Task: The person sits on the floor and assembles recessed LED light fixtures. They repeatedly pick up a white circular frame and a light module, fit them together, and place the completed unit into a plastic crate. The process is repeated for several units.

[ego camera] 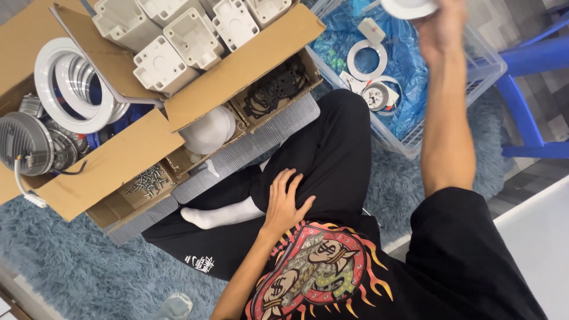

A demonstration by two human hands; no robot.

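Right hand grasps a white round fitting above the clear bin lined with blue plastic; left hand, released, rests flat on the thigh for support.

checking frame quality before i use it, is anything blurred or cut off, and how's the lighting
Head view: the raised right hand is motion-blurred, and the round white plastic ring it holds is cut by the top edge; the left hand resting on the black trouser leg is sharp; light is even and soft, with mild glare on the crinkled blue plastic liner of the clear crate.
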